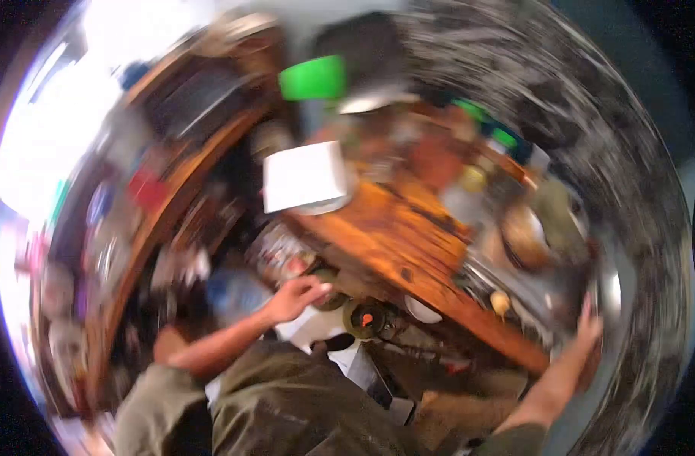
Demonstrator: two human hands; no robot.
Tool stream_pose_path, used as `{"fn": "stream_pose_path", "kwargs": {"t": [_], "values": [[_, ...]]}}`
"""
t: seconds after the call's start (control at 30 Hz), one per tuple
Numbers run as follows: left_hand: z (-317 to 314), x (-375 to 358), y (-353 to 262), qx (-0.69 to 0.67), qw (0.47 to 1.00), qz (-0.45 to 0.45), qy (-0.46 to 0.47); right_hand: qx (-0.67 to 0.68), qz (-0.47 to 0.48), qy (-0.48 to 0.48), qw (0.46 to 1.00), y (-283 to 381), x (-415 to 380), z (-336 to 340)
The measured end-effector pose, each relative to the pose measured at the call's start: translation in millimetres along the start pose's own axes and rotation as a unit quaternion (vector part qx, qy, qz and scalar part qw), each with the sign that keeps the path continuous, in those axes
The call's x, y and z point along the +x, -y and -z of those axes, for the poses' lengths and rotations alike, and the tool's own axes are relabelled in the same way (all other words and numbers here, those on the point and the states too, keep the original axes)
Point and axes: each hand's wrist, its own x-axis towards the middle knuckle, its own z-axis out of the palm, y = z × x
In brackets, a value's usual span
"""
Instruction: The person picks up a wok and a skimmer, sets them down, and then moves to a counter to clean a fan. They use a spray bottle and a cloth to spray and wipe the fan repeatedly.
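Observation:
The whole view is smeared by motion. My left hand [294, 299] hangs in front of the wooden counter, its fingers loosely bent and nothing visible in them. Behind that hand is a clear bag-like bundle [283, 254], and below to the right is a dark round object with an orange centre [366, 320]. At the far right, my right hand [588, 332] reaches up beside a shiny metal surface [610, 292]. Blur hides whether its fingers grip or only touch something there. A brown round pot-like thing [524, 237] with a drab green cloth [556, 216] lies beyond it.
An orange-brown wooden counter [393, 239] runs diagonally across the middle. A white box-like object [306, 178] stands at its left end, with a bright green item [313, 77] behind. Cluttered wooden shelving [184, 171] fills the left side. A yellowish small object [500, 303] is near the counter's right part.

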Motion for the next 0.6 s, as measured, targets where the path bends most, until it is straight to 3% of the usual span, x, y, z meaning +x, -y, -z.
{"fn": "stream_pose_path", "kwargs": {"t": [0.03,0.07,0.1,0.13,0.2,0.3,0.4,0.43,0.53,0.6], "values": [[5,-6,9,-0.003,0.999,0.038,0.022,-0.06,0.184,-0.187,0.963,-63,60,-18],[5,-15,8,-0.016,0.998,0.06,0.004,-0.03,0.513,-0.28,0.811,-66,64,-24],[15,-25,4,0.042,0.997,0.067,0.001,-0.085,0.365,-0.298,0.878,-28,18,-15],[19,-36,8,0.062,0.997,0.042,-0.021,-0.077,0.411,-0.28,0.864,27,38,-25],[37,-53,5,0.07,0.993,0.085,-0.032,0.033,0.445,-0.291,0.846,101,44,-32],[55,-83,15,-0.024,0.992,0.063,-0.109,0.183,0.429,-0.327,0.822,136,20,-24],[75,-110,47,-0.168,0.973,0.012,-0.157,0.329,0.399,-0.358,0.777,165,-17,-7],[86,-124,41,-0.086,0.982,0.03,-0.165,0.377,0.387,-0.363,0.759,175,-32,-6],[113,-167,48,-0.013,0.981,0.035,-0.193,0.519,0.345,-0.366,0.691,206,-79,-6],[128,-202,60,-0.047,0.974,0.041,-0.218,0.609,0.315,-0.356,0.635,232,-114,-6]]}}
